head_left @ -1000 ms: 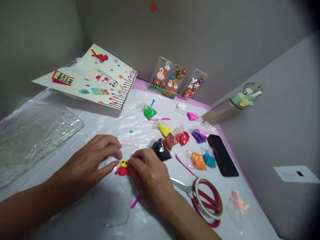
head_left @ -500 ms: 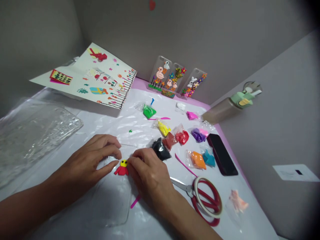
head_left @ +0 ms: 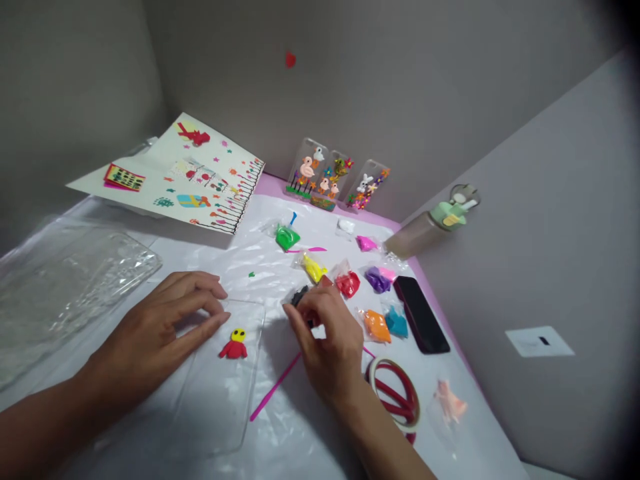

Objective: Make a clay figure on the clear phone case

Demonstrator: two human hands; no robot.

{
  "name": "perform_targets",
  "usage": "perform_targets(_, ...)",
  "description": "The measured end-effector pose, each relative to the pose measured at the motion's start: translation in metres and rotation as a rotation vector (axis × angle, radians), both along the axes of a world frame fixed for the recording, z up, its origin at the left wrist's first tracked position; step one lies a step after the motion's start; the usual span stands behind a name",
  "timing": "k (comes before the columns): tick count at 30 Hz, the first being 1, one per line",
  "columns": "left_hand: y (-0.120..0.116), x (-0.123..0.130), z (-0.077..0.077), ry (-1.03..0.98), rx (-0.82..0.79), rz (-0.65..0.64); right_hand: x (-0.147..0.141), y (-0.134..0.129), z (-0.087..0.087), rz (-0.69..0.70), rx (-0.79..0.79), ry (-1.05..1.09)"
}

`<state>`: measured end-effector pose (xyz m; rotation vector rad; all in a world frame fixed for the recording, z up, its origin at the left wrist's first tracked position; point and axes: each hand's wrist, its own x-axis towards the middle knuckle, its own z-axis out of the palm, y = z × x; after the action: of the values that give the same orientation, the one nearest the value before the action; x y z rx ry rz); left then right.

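Observation:
A small clay figure (head_left: 235, 345) with a yellow head, black eyes and a red body lies on a clear phone case (head_left: 215, 407). My left hand (head_left: 173, 323) rests at the case's upper left, fingers bent and apart, holding nothing. Right of the case, my right hand (head_left: 330, 340) is over the packet of black clay (head_left: 300, 295), thumb and forefinger curled with a gap between them; its other fingers are partly hidden. A pink stick tool (head_left: 275, 388) lies between the case and my right hand.
Packets of green (head_left: 287, 237), yellow (head_left: 314, 268), red (head_left: 347, 283) and orange clay (head_left: 377, 326) lie behind and to the right. Further right are a phone (head_left: 423, 315), a tape roll (head_left: 395, 393) over red-handled scissors and a bottle (head_left: 415, 233). Decorated cases (head_left: 307, 167) lean on the wall.
My right hand has moved right, away from the figure, to the black clay packet, uncovering the pink stick tool. My left hand stays beside the case. The camera view has shifted.

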<state>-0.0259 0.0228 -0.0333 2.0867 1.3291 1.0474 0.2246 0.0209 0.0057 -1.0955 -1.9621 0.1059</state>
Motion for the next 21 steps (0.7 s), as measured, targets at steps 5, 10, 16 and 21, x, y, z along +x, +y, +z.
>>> perform_targets(5, 0.001, -0.003, 0.004, -0.013, -0.032, 0.033, 0.022, 0.006, 0.021, -0.167, 0.049, 0.114)
perform_targets(10, 0.003, -0.004, -0.005, 0.036, -0.103, 0.026, 0.042, 0.003, 0.031, -0.274, -0.101, 0.125)
perform_targets(16, -0.005, 0.003, 0.001, -0.034, -0.025, 0.024, 0.042, -0.004, 0.017, -0.177, -0.312, -0.118)
perform_targets(21, -0.013, 0.013, 0.010, -0.164, 0.084, 0.032, 0.028, 0.003, -0.017, -0.223, -0.230, -0.351)
